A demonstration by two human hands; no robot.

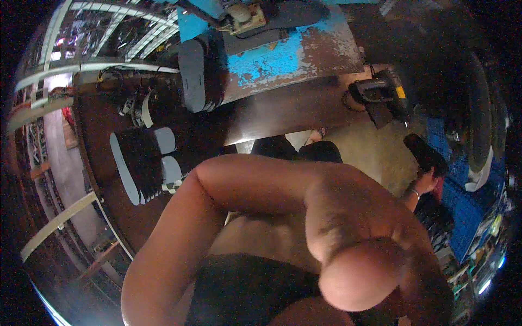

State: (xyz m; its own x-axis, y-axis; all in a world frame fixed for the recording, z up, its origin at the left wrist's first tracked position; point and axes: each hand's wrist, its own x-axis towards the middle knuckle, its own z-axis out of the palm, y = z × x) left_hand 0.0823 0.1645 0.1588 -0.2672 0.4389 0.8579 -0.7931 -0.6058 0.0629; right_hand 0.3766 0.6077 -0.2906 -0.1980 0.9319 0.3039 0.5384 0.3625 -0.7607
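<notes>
My left arm is bent across the lower half of the head view. My left hand (372,225) is close to the camera, its rounded thumb toward it; its other fingers are blurred or hidden, and whatever it touches does not show. Beyond it, at the right, my right hand (427,182) wears a thin bracelet. Its fingers close on a dark thing (424,154) whose kind I cannot make out, beside a blue crate (462,214). The right forearm is mostly hidden behind the left hand.
Stacked dark insoles (193,79) lie on the worn blue tabletop (272,60). More grey-topped insoles (125,168) sit on the brown bench (103,179) at left. A dark handheld tool (375,92) stands at the table's right end. A metal rack (109,38) rises far left.
</notes>
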